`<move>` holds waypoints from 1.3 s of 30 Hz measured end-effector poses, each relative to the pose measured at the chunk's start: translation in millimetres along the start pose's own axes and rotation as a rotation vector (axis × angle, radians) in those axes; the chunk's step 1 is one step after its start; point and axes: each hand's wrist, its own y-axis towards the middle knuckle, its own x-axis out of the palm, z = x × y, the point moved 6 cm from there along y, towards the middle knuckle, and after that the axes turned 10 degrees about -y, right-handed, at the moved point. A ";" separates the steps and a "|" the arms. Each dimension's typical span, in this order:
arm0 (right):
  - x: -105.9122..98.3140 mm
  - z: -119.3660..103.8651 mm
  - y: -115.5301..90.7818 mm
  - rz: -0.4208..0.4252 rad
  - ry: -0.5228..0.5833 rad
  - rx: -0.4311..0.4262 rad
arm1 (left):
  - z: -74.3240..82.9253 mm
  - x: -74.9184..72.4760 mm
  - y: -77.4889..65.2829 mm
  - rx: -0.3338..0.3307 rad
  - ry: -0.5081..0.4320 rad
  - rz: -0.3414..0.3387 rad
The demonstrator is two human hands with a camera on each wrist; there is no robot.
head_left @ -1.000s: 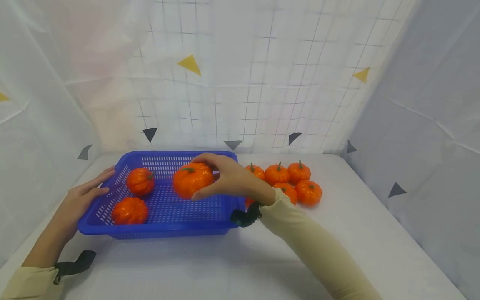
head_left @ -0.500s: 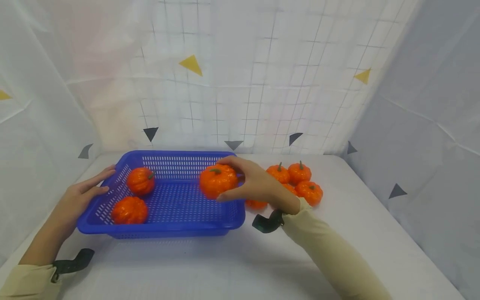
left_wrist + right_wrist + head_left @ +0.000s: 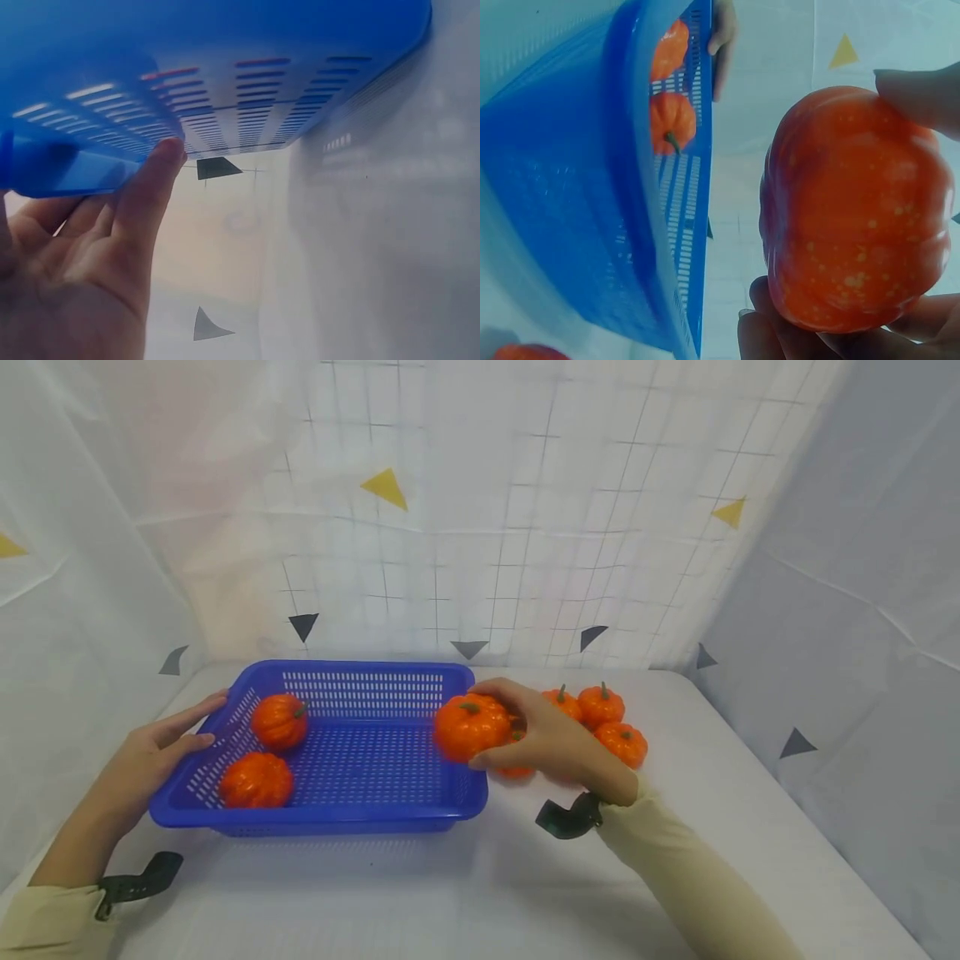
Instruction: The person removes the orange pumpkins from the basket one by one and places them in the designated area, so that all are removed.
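Note:
My right hand point(image 3: 546, 737) grips a small orange pumpkin point(image 3: 472, 728) with a green stem, thumb on one side and fingers on the other. In the head view it is over the basket's right end; the right wrist view shows the pumpkin point(image 3: 855, 210) apart from the basket wall point(image 3: 570, 172). My left hand point(image 3: 144, 770) touches the left end of the blue slotted basket point(image 3: 330, 814), its fingers fairly straight, the thumb point(image 3: 161, 161) against the outer wall. Inside, at the left, lie two pumpkins, one farther back point(image 3: 279, 723) and one nearer point(image 3: 257, 781).
Several more pumpkins point(image 3: 621, 744) stand grouped on the white table point(image 3: 720, 827) right of the basket, some hidden behind my right hand. White sheeting point(image 3: 480, 510) with dark and yellow triangles encloses the back and sides.
My right hand has carried the pumpkin rightward, from over the basket's middle to its right end. The left hand and the two pumpkins in the basket have stayed put.

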 end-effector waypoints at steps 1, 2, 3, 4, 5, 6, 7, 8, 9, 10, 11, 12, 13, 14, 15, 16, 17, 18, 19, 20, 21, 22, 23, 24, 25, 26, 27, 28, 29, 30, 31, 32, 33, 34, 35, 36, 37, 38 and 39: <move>-1.9 1.4 -2.0 0.009 -0.010 0.008 | -0.8 -0.5 0.4 0.003 0.000 -0.003; -3.9 2.7 -3.9 0.020 -0.025 0.015 | -1.7 -1.1 0.8 0.004 0.005 -0.007; -5.7 3.8 -5.7 0.031 -0.036 0.018 | -2.6 -1.7 1.4 0.007 0.013 -0.009; -6.8 5.3 -7.0 0.038 -0.039 0.021 | -3.4 -2.3 1.8 0.008 0.018 -0.012; -8.0 6.7 -8.4 0.045 -0.047 0.024 | -4.0 -2.7 2.3 0.014 0.024 -0.016; -8.7 8.2 -9.6 0.050 -0.049 0.028 | -4.7 -3.2 2.9 0.017 0.030 -0.019; -9.4 9.8 -10.9 0.056 -0.056 0.031 | -5.2 -3.7 3.2 0.016 0.040 -0.020; -9.6 11.0 -11.7 0.060 -0.062 0.028 | -5.6 -4.1 3.3 0.014 0.042 -0.023; -9.9 12.2 -12.9 0.065 -0.067 0.029 | -6.0 -4.5 3.3 0.013 0.042 -0.025; -10.3 13.4 -14.2 0.069 -0.077 0.033 | -6.2 -4.7 3.0 0.010 0.042 -0.026; -11.0 14.3 -15.8 0.075 -0.086 0.036 | -6.2 -4.7 2.6 0.007 0.041 -0.027; -11.4 15.6 -17.4 0.081 -0.094 0.045 | -6.3 -4.6 2.4 0.004 0.032 -0.028; -12.0 16.9 -19.0 0.088 -0.104 0.051 | -6.3 -4.2 2.2 0.007 0.019 -0.032; -12.5 18.3 -20.9 0.096 -0.110 0.060 | -6.3 -3.8 2.1 0.005 0.018 -0.032; -12.9 19.9 -22.5 0.104 -0.113 0.070 | -6.5 -3.5 2.2 0.004 0.023 -0.032; -13.2 21.6 -24.0 0.112 -0.115 0.075 | -6.4 -3.2 2.3 0.007 0.019 -0.032; -13.5 23.3 -25.3 0.118 -0.110 0.080 | -6.1 -2.8 2.3 0.011 0.013 -0.033; -13.5 25.2 -26.6 0.122 -0.107 0.085 | -6.1 -2.7 2.4 0.016 0.008 -0.033; -13.3 27.4 -27.5 0.122 -0.100 0.086 | -6.2 -2.8 2.5 0.019 0.004 -0.032; -13.0 29.8 -28.8 0.123 -0.097 0.093 | -6.3 -3.0 2.6 0.020 0.006 -0.030; -12.6 32.2 -29.8 0.122 -0.096 0.096 | -6.5 -3.3 2.7 0.024 -0.004 -0.030; -12.0 34.5 -30.7 0.119 -0.091 0.096 | -6.7 -3.6 2.8 0.029 -0.017 -0.030; -11.5 36.7 -31.5 0.115 -0.087 0.097 | -7.4 -4.0 3.4 0.021 -0.017 -0.026; -11.2 39.0 -32.4 0.115 -0.087 0.098 | -7.8 -4.3 3.6 0.020 -0.015 -0.024; -10.7 41.2 -33.7 0.115 -0.087 0.098 | -8.0 -4.4 3.7 0.017 -0.009 -0.023; -10.4 43.1 -35.0 0.119 -0.088 0.100 | -8.1 -4.3 3.8 0.016 -0.003 -0.023; -10.3 45.1 -36.1 0.121 -0.087 0.100 | -8.2 -4.3 3.7 0.014 0.005 -0.022; -10.2 47.0 -37.1 0.126 -0.087 0.103 | -8.2 -4.2 3.7 0.014 0.009 -0.023; -10.2 48.6 -38.1 0.133 -0.102 0.105 | -8.0 -4.2 3.5 0.015 0.012 -0.024; -10.1 50.0 -39.2 0.140 -0.112 0.105 | -7.6 -4.0 2.9 0.024 0.009 -0.029; -9.8 51.4 -40.1 0.144 -0.122 0.100 | -7.6 -3.9 2.8 0.024 0.007 -0.031; -9.4 52.8 -41.0 0.150 -0.133 0.101 | -7.6 -3.8 2.8 0.025 0.001 -0.033; -8.9 54.1 -42.0 0.155 -0.142 0.096 | -7.4 -3.7 2.8 0.027 -0.004 -0.036; -8.4 55.2 -42.8 0.162 -0.156 0.089 | -7.0 -3.6 2.7 0.030 -0.012 -0.039; -7.5 56.1 -43.7 0.166 -0.165 0.084 | -6.7 -3.5 2.7 0.032 -0.014 -0.042; -6.4 57.7 -44.8 0.167 -0.160 0.081 | -6.4 -3.4 2.8 0.034 -0.015 -0.043; -5.1 59.2 -45.6 0.167 -0.162 0.081 | -6.2 -3.6 3.0 0.033 -0.013 -0.041; -3.7 60.9 -46.7 0.167 -0.162 0.083 | -5.7 -3.7 3.0 0.040 -0.012 -0.041; -2.4 62.6 -47.6 0.167 -0.160 0.079 | -5.4 -3.7 2.9 0.045 -0.011 -0.041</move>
